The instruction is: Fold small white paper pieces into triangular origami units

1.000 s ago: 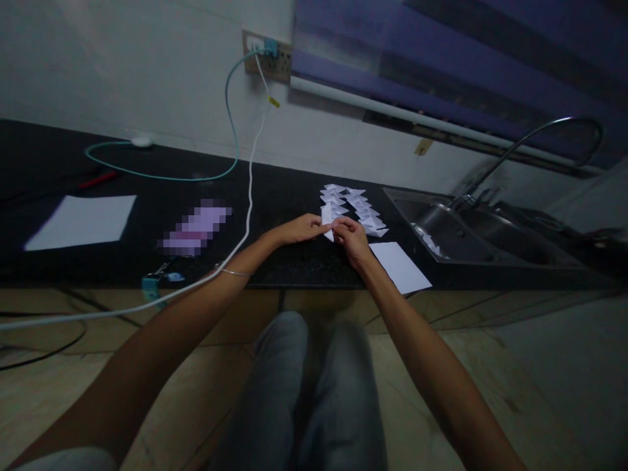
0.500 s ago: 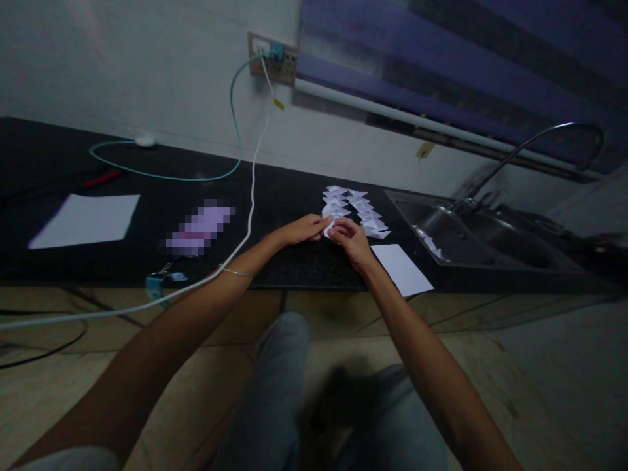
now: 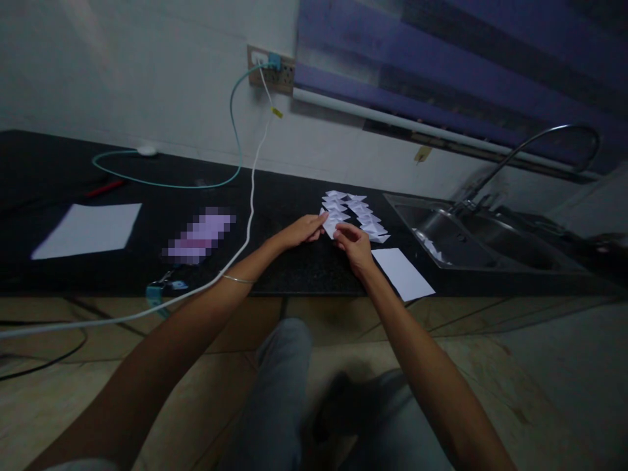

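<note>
Both of my hands meet over the black counter (image 3: pixel 294 261), pinching a small folded white paper piece (image 3: pixel 330 224) between them. My left hand (image 3: pixel 300 230) grips its left side with fingers closed. My right hand (image 3: pixel 352 241) holds its right edge in a pinch. Just beyond the hands lie several folded white paper pieces (image 3: pixel 357 210) in two rows. A flat white sheet (image 3: pixel 402 272) lies right of my right wrist, at the counter's front edge.
A steel sink (image 3: pixel 466 235) with a curved tap (image 3: pixel 534 140) is at the right. A white cable (image 3: pixel 245 229) and a teal cable (image 3: pixel 196 184) run from a wall socket (image 3: pixel 267 64). Another white sheet (image 3: pixel 88 229) lies far left. My knees are below.
The hands have shifted slightly along the counter while turning the small paper piece between the fingers; the view tilted a little. Nothing else moved.
</note>
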Motion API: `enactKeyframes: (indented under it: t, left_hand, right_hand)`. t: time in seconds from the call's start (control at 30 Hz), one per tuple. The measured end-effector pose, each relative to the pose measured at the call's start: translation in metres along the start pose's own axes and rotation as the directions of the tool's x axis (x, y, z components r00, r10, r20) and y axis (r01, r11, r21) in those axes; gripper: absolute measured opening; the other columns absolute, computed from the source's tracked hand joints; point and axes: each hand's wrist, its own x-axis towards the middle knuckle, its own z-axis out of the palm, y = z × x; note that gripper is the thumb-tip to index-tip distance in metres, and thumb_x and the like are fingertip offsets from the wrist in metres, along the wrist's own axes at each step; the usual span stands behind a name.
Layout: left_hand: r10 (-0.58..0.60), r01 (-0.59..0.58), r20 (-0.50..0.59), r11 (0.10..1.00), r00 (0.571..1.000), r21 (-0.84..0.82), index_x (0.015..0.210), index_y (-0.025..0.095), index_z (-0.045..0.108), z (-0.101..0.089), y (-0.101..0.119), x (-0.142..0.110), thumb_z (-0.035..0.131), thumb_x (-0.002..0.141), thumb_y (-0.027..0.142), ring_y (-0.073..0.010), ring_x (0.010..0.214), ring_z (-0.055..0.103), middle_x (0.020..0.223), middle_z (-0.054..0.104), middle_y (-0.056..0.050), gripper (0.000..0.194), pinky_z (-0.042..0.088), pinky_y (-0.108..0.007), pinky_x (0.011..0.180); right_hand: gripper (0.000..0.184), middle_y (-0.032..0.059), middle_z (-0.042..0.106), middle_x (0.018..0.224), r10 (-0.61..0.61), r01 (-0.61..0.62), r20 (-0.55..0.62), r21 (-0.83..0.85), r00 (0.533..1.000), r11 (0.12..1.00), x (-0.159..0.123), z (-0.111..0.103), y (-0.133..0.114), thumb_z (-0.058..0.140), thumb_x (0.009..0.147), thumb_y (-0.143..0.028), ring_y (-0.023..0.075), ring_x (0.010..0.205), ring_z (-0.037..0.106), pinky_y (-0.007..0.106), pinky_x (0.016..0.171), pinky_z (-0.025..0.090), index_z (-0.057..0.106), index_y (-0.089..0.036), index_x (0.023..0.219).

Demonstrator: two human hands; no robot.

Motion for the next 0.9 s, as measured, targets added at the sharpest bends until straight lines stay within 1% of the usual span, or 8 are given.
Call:
enactKeyframes:
  t: [0.1, 0.2, 0.27, 0.37, 0.47, 0.6, 0.7, 0.9]
  left_hand:
    - [0.01, -0.009, -0.056, 1.0, 0.998, 0.016, 0.064, 0.017, 0.053, 0.0, -0.002, 0.001, 0.03, 0.095, 0.079, -0.0085, 0.045, 0.04, 0.05, 0.047, 0.002, 0.073, 0.033, -0.023, 0.051]
    - [0.021, -0.021, -0.024, 1.0, 0.999, 0.002, 0.063, 0.017, 0.052, 0.0, -0.003, 0.002, 0.029, 0.097, 0.076, -0.0078, 0.044, 0.04, 0.049, 0.046, 0.002, 0.071, 0.034, -0.022, 0.051]
    - [-0.021, 0.02, -0.029, 0.999, 0.999, -0.044, 0.064, 0.018, 0.051, -0.001, -0.002, 0.003, 0.029, 0.099, 0.072, -0.0079, 0.043, 0.041, 0.049, 0.046, 0.002, 0.068, 0.033, -0.022, 0.049]
    - [-0.09, 0.081, -0.081, 0.99, 0.993, -0.112, 0.073, 0.018, 0.051, -0.002, -0.001, 0.005, 0.037, 0.1, 0.063, -0.0083, 0.043, 0.041, 0.053, 0.049, 0.003, 0.054, 0.029, -0.022, 0.045]
    - [-0.028, 0.023, -0.068, 0.997, 0.997, -0.07, 0.078, 0.018, 0.054, -0.002, -0.004, 0.006, 0.051, 0.097, 0.05, -0.0077, 0.045, 0.042, 0.056, 0.051, 0.004, 0.037, 0.029, -0.021, 0.046]
    - [0.022, -0.022, 0.015, 0.999, 1.0, -0.042, 0.09, 0.016, 0.061, -0.001, -0.012, 0.007, 0.06, 0.089, 0.043, -0.0088, 0.051, 0.047, 0.064, 0.058, 0.003, 0.028, 0.033, -0.021, 0.051]
    - [-0.003, 0.005, 0.035, 0.998, 0.999, -0.056, 0.092, 0.014, 0.063, 0.001, -0.015, 0.008, 0.063, 0.084, 0.041, -0.01, 0.055, 0.05, 0.068, 0.061, 0.001, 0.027, 0.035, -0.022, 0.054]
    - [-0.063, 0.065, -0.066, 0.997, 0.996, 0.029, 0.083, 0.015, 0.061, 0.005, -0.012, 0.008, 0.059, 0.082, 0.03, -0.0113, 0.055, 0.051, 0.064, 0.06, 0.002, 0.015, 0.038, -0.023, 0.058]
  right_hand:
    - [0.038, 0.0065, 0.076, 0.1, -0.022, 0.022, -0.008, -0.017, 1.0, 1.0, 0.001, 0.0, 0.002, 0.081, 0.067, -0.046, 0.0212, 0.091, 0.068, 0.036, 0.078, 0.058, 0.075, -0.02, 0.094]
    - [0.033, 0.0077, 0.076, 0.1, -0.089, 0.088, -0.011, -0.062, 0.996, 0.994, 0.002, -0.002, 0.004, 0.079, 0.072, -0.043, 0.0222, 0.092, 0.069, 0.039, 0.082, 0.058, 0.075, -0.02, 0.095]
    - [0.028, 0.008, 0.076, 0.101, -0.176, 0.173, -0.021, -0.123, 0.984, 0.977, 0.002, -0.003, 0.005, 0.075, 0.076, -0.04, 0.0224, 0.092, 0.069, 0.04, 0.085, 0.057, 0.076, -0.02, 0.096]
    - [0.019, 0.0077, 0.075, 0.097, -0.348, 0.324, -0.024, -0.307, 0.937, 0.895, 0.001, -0.007, 0.004, 0.069, 0.082, -0.033, 0.0225, 0.093, 0.068, 0.041, 0.09, 0.055, 0.077, -0.02, 0.093]
    - [0.019, 0.009, 0.073, 0.097, -0.445, 0.383, -0.028, -0.462, 0.895, 0.8, -0.003, -0.007, 0.001, 0.063, 0.085, -0.025, 0.0234, 0.095, 0.067, 0.041, 0.09, 0.054, 0.077, -0.019, 0.096]
    - [0.025, 0.0131, 0.068, 0.104, -0.463, 0.366, -0.027, -0.572, 0.886, 0.734, -0.01, -0.003, -0.005, 0.057, 0.086, -0.019, 0.0255, 0.098, 0.065, 0.039, 0.083, 0.056, 0.077, -0.016, 0.101]
    - [0.021, 0.0126, 0.065, 0.104, -0.477, 0.385, 0.042, -0.654, 0.878, 0.651, -0.014, 0.002, -0.01, 0.059, 0.084, -0.017, 0.0262, 0.104, 0.062, 0.041, 0.095, 0.052, 0.077, -0.016, 0.095]
    - [0.012, 0.0116, 0.064, 0.107, -0.379, 0.322, 0.103, -0.749, 0.92, 0.579, -0.015, 0.005, -0.011, 0.065, 0.085, -0.022, 0.0262, 0.108, 0.059, 0.042, 0.103, 0.047, 0.075, -0.018, 0.09]
